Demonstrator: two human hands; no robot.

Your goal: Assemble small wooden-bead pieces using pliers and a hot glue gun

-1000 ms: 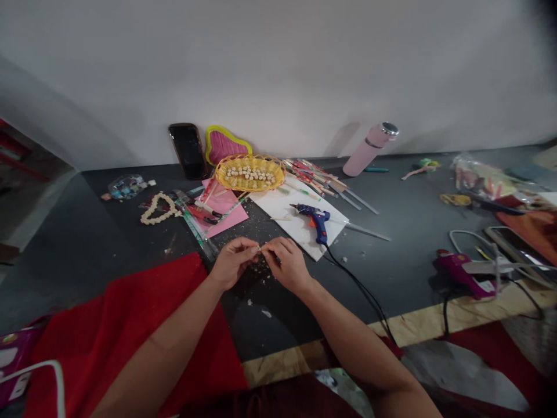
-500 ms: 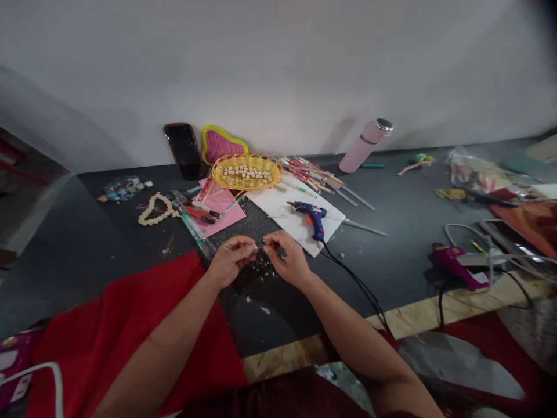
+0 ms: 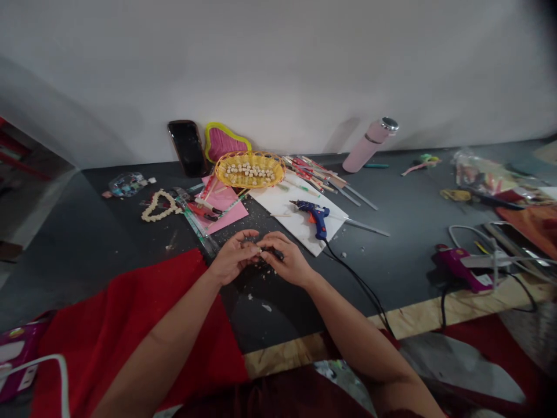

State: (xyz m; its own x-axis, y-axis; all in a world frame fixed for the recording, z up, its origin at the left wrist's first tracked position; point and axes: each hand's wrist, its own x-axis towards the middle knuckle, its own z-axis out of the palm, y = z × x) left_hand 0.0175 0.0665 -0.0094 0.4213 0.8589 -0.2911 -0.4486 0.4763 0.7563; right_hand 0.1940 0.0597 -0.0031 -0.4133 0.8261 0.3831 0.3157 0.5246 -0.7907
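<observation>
My left hand (image 3: pixel 235 258) is closed, pinching a small pale piece (image 3: pixel 260 250) between thumb and fingertips. My right hand (image 3: pixel 289 259) meets it from the right, fingers curled around a short dark object (image 3: pixel 275 253) whose kind is hidden. Its fingertips touch or nearly touch the pale piece. Pale crumbs lie on the dark table under both hands. Beyond them is a yellow wicker basket (image 3: pixel 230 180) with many small pale pieces inside. A blue glue gun (image 3: pixel 319 219) lies on white paper (image 3: pixel 300 234) to the right.
Red-handled pliers (image 3: pixel 202 210) lie over pink paper (image 3: pixel 230 215), near a pale beaded loop (image 3: pixel 150 216). A phone (image 3: pixel 188 148) and pink bottle (image 3: pixel 368 146) stand by the wall. The glue gun's cord (image 3: pixel 357 281) crosses the table edge. Red cloth (image 3: pixel 152 290) covers the left front.
My right hand has moved in against the left, and a dark object now shows in its grip. The left hand keeps its pinch. The view has shifted slightly.
</observation>
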